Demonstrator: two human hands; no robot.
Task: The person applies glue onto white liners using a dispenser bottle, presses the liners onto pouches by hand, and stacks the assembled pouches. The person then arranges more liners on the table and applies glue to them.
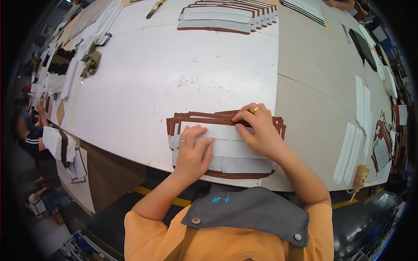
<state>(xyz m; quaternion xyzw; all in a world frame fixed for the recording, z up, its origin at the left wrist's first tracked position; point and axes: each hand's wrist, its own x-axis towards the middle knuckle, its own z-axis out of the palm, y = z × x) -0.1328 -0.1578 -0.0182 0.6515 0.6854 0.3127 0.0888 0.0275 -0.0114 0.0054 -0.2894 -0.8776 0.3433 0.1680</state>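
In front of me lies a loose stack of brown panels (226, 175) with pale grey-white backing pieces (239, 163), their brown edges fanned unevenly at the top. My left hand (190, 150) rests on the left part of the top panel, fingers spread and pressing on its white surface; a ring is on one finger. At the upper right of the same panel, my right hand (260, 130) has thumb and bent fingers closed around the brown top edge. It wears a gold-coloured ring. The fingers partly hide what is between them.
Another fanned row of brown-and-white panels (217, 19) lies at the far side. A brush-like tool (155, 8) is left of it. White strips (349, 152) and a yellowish bottle (360, 177) sit on the right. Other people are at the left (35, 139).
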